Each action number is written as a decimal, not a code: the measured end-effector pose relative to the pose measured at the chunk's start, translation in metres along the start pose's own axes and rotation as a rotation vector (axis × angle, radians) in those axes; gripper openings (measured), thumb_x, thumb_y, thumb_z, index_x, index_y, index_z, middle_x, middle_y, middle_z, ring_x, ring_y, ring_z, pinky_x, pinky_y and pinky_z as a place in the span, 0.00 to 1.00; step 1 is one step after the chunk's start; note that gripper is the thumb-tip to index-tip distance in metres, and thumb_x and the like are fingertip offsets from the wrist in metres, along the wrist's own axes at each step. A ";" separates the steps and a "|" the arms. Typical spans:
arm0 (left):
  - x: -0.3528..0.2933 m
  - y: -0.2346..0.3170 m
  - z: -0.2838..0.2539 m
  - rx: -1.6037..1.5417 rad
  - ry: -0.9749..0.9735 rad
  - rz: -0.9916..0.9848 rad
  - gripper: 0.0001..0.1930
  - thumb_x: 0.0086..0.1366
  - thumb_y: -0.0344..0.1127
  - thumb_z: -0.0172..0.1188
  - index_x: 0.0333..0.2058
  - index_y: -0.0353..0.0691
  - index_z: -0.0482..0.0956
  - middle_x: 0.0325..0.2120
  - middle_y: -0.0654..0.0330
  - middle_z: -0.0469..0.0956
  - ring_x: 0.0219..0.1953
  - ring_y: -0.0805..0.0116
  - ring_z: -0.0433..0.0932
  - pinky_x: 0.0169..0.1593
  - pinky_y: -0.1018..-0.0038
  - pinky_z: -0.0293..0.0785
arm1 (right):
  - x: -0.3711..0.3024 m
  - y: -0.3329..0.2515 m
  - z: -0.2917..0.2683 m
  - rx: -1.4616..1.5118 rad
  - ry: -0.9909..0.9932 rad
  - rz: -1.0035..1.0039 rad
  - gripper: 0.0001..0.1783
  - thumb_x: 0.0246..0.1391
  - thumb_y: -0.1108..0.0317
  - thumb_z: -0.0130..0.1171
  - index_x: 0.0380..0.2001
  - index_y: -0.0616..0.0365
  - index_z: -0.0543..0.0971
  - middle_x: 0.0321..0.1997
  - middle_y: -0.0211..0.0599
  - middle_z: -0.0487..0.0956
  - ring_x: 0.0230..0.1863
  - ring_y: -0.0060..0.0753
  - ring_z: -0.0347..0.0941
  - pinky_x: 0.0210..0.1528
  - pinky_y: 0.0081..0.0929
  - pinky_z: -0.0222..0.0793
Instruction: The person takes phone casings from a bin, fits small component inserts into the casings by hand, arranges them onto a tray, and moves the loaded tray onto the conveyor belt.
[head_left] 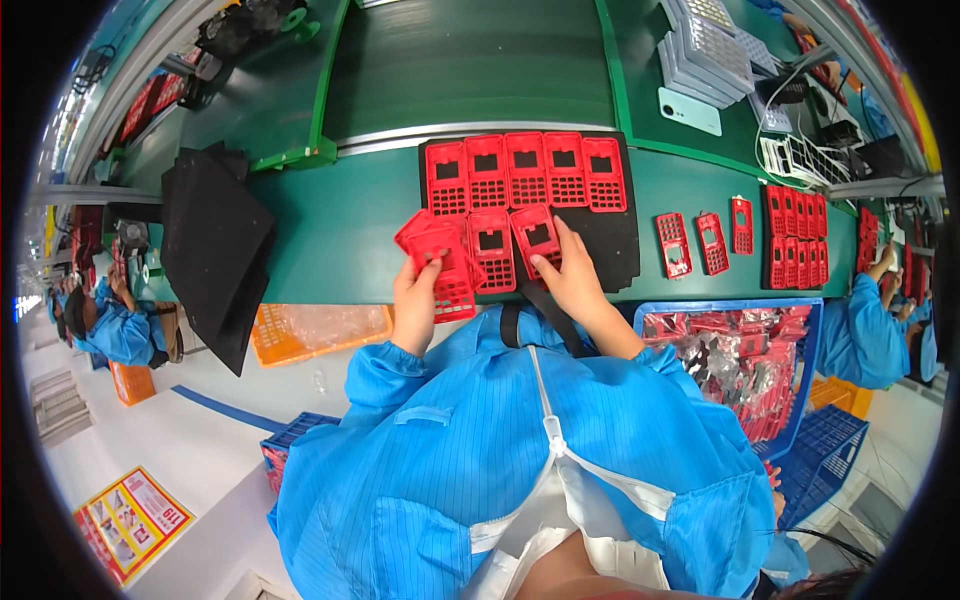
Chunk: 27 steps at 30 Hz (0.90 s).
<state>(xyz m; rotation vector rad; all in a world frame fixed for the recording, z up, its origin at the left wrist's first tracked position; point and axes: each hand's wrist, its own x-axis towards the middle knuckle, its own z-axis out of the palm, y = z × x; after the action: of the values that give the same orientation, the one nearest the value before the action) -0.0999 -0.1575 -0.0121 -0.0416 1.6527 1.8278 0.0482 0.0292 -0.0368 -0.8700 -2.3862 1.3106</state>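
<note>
Red phone shells, that's the business of the moment, and the big picture first: a green workbench (340,235) runs left to right, with a black mat (615,245) on it at the near edge. Five red shells sit in a tidy far row (525,170) on that mat, and a nearer row is only part filled, one shell (491,250) lying flat between the two hands.

Left hand (415,300) is clamped on a fanned stack of shells (435,250), several at once, overhanging the bench's near edge. That's the weak spot, I'd say: a loose pinch on a splayed stack, and the lowest one could slip out and drop toward the lap or floor.

Right hand (572,275) has fingers spread narrow over a single tilted shell (535,235), pressing it onto the mat. It sits skewed and touching its neighbour; a nudge could shove the nearer row crooked or ride one shell over another.

Off to the right, three loose shells (708,240) lie apart on the bare bench, and a blue bin (810,330) of bagged red parts sits near right. A sleeve swinging that way could sweep the loose ones off.
</note>
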 end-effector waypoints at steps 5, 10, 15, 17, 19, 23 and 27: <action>0.013 -0.009 0.023 0.168 -0.294 -0.048 0.12 0.67 0.33 0.53 0.47 0.34 0.75 0.39 0.61 0.79 0.41 0.74 0.76 0.45 0.78 0.72 | -0.006 -0.010 -0.035 0.023 -0.026 0.005 0.25 0.58 0.63 0.54 0.57 0.62 0.68 0.58 0.46 0.69 0.57 0.44 0.65 0.60 0.34 0.60; 0.012 0.013 0.082 0.116 -0.700 -0.167 0.15 0.69 0.35 0.51 0.51 0.35 0.71 0.42 0.60 0.77 0.44 0.75 0.75 0.47 0.78 0.72 | 0.000 -0.034 -0.039 0.767 -0.161 0.317 0.21 0.62 0.66 0.53 0.56 0.64 0.66 0.49 0.40 0.75 0.51 0.26 0.71 0.53 0.26 0.67; 0.011 0.014 0.103 -0.040 -0.713 -0.463 0.15 0.70 0.34 0.49 0.52 0.37 0.71 0.46 0.59 0.77 0.47 0.71 0.76 0.50 0.75 0.73 | -0.007 -0.022 -0.062 0.895 -0.150 0.271 0.21 0.60 0.70 0.56 0.54 0.63 0.67 0.49 0.36 0.76 0.50 0.26 0.72 0.51 0.26 0.69; 0.014 0.011 0.115 -0.122 -0.744 -0.492 0.15 0.70 0.34 0.49 0.52 0.37 0.71 0.46 0.59 0.77 0.47 0.70 0.77 0.50 0.74 0.74 | -0.010 0.002 -0.067 0.909 -0.087 0.345 0.22 0.59 0.68 0.57 0.55 0.62 0.68 0.47 0.34 0.77 0.50 0.25 0.73 0.50 0.25 0.70; 0.022 0.011 0.126 -0.232 -0.699 -0.546 0.14 0.71 0.34 0.47 0.53 0.38 0.70 0.47 0.57 0.76 0.47 0.67 0.77 0.51 0.71 0.74 | -0.015 0.036 -0.081 0.981 0.079 0.424 0.20 0.61 0.66 0.55 0.55 0.60 0.69 0.45 0.34 0.79 0.43 0.23 0.75 0.44 0.22 0.72; 0.035 0.000 0.151 -0.122 -0.616 -0.407 0.16 0.70 0.30 0.46 0.56 0.40 0.64 0.50 0.58 0.72 0.49 0.66 0.75 0.51 0.69 0.74 | -0.031 0.061 -0.103 0.801 0.291 0.481 0.20 0.62 0.68 0.53 0.56 0.59 0.68 0.43 0.36 0.80 0.37 0.23 0.78 0.31 0.19 0.72; 0.036 -0.013 0.187 -0.116 -0.627 -0.529 0.20 0.70 0.28 0.44 0.59 0.37 0.57 0.54 0.52 0.69 0.54 0.60 0.71 0.56 0.61 0.71 | -0.034 0.081 -0.105 0.717 0.416 0.437 0.20 0.60 0.71 0.54 0.55 0.61 0.67 0.42 0.38 0.80 0.41 0.25 0.77 0.42 0.22 0.73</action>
<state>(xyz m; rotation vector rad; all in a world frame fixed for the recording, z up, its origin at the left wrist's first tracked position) -0.0471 0.0260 -0.0017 0.0394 0.9769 1.3392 0.1574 0.1105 -0.0455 -1.2868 -1.2973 1.7522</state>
